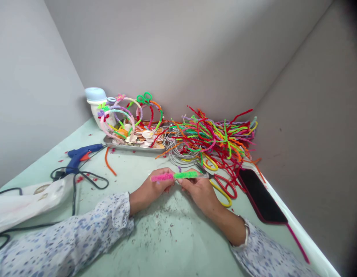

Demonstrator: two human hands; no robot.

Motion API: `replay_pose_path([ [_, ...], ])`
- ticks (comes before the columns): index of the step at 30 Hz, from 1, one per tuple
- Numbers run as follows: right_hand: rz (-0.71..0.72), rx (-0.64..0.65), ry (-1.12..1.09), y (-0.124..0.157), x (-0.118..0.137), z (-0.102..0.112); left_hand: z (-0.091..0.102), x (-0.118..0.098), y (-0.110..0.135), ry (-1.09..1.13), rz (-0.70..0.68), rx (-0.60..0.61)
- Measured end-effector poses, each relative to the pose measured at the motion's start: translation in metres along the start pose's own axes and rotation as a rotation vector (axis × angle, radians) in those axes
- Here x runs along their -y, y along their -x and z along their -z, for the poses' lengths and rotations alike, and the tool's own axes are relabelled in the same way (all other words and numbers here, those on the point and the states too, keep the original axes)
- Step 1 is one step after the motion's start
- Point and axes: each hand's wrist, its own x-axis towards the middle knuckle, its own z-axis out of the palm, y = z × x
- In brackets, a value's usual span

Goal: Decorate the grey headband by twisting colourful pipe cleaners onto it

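A fuzzy pink and green pipe cleaner piece lies level between my left hand and my right hand, and both pinch it in their fingers. Just beyond my right hand lie red and yellow handled scissors, their blades pointing toward the fingers. A second yellow-handled pair sits partly under a heap of colourful pipe cleaners.
A metal tray holds shells and pipe cleaner headbands. A blue hot glue gun and its black cord lie left, by a white bag. A black phone lies right. Grey walls enclose the green-topped table, which has scattered scraps.
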Motion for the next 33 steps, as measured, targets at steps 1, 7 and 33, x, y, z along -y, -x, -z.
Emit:
replay_pose_path([
  [1,-0.012,0.000,-0.001,0.000,0.001,0.000,0.000,0.001,0.000,0.011,0.007,0.003],
  [7,0.015,0.012,-0.026,0.000,-0.004,0.002,-0.002,0.002,-0.002,0.047,-0.001,-0.001],
  [33,-0.015,-0.016,-0.021,-0.002,-0.005,-0.004,-0.003,-0.005,0.003,-0.050,0.042,-0.079],
])
